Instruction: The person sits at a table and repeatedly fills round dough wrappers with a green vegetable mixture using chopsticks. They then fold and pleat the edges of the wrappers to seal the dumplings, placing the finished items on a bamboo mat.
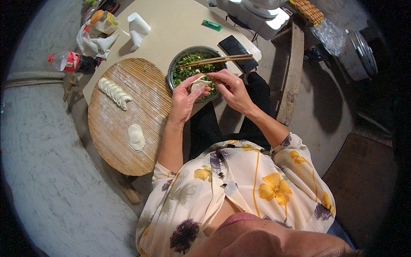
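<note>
My left hand holds a round dumpling wrapper, partly folded, over the near part of a metal bowl. At the wrapper's right edge, the thumb and forefinger of my right hand pinch the dough. Chopped greens with small yellow bits lie in the metal bowl. A pair of wooden chopsticks rests across it. Left of my hands, a row of folded dumplings sits on a floured round board of thin stalks. Nearer me on that board is a small overlapping stack of wrappers.
The pale table carries a paper roll, a green lighter and a dark phone. A cola bottle and a lidded jar stand at the left. A wooden bench is at the right.
</note>
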The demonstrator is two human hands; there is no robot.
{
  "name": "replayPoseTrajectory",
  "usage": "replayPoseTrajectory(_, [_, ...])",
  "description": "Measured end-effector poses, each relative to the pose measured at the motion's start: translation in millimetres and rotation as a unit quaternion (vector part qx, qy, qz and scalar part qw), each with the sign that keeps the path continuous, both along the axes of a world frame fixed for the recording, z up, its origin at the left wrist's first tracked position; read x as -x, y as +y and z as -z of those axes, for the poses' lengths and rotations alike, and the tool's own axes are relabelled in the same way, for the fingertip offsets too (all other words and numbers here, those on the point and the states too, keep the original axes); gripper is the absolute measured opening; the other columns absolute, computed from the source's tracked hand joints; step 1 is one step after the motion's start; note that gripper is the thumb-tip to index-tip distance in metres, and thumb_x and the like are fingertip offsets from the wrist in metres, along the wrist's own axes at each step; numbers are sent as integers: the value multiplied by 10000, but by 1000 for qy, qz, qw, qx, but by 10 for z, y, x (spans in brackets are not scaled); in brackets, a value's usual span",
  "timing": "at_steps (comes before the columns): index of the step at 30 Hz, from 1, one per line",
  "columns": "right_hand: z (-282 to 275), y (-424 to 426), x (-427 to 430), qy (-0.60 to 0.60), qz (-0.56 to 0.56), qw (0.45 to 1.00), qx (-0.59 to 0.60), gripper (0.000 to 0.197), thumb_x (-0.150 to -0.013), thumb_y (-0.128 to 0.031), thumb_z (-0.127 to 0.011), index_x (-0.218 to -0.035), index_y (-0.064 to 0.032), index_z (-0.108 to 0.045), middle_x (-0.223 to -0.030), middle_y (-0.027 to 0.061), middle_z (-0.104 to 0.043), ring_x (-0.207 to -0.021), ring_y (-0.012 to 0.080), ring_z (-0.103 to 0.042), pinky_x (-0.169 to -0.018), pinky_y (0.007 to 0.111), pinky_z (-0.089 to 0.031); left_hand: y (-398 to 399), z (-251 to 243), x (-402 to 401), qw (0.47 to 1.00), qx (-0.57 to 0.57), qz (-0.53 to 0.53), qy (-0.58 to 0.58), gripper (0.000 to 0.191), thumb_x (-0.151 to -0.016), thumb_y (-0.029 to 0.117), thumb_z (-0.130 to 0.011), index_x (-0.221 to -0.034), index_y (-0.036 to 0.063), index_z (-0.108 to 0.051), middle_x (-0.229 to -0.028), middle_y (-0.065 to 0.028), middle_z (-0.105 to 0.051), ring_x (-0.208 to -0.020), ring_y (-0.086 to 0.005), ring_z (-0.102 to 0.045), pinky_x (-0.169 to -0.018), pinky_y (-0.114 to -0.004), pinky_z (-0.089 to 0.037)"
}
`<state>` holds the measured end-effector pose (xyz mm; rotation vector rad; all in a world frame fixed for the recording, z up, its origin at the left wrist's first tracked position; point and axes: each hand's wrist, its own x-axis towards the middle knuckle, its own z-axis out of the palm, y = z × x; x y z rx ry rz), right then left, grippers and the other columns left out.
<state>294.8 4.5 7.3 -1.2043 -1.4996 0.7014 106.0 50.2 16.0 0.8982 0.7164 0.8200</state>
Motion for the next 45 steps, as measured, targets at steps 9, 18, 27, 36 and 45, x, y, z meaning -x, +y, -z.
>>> replayPoseTrajectory(9, [-162,-74,35,-40,-21,999,7,312,-890,27,-590,-1185,-43,-663,-966,134,-595,-802,247,-627,-685,336,-509,15,32,8,1000,1,-1,-5,407,-950,34,-651,-1332,-62,-547,-1118,-121,-671,-931,-170,-688,-831,-275,-591])
replayPoseTrajectory(18, [-145,-45,-53,-49,-28,998,-3,296,-888,31,-589,-1162,-40,-675,-987,139,-602,-851,264,-648,-724,338,-521,2,21,6,1000,6,7,0,412,-948,28,-652,-1336,-61,-547,-1135,-117,-667,-939,-166,-685,-832,-267,-585])
replayPoseTrajectory(27, [-151,-24,-51,-52,-27,998,-12,256,-887,12,-596,-1126,-14,-685,-986,143,-624,-816,263,-654,-721,340,-521,-2,42,16,1000,-4,2,-2,408,-944,39,-662,-1331,-45,-562,-1115,-113,-674,-920,-170,-688,-820,-269,-584])
replayPoseTrajectory(36, [-113,60,-97,-39,34,999,10,176,-900,-59,-676,-1060,13,-694,-905,93,-641,-722,144,-619,-632,270,-486,0,25,38,1000,-1,-7,-2,397,-943,42,-664,-1320,-43,-572,-1098,-115,-679,-927,-175,-690,-824,-271,-587])
replayPoseTrajectory(45, [-104,-16,-3,-3,6,1000,26,169,-887,-63,-698,-1038,12,-694,-912,79,-630,-675,128,-577,-598,267,-466,-5,14,35,1000,-1,-8,-5,403,-942,42,-666,-1321,-51,-565,-1123,-128,-675,-944,-174,-687,-833,-275,-587])
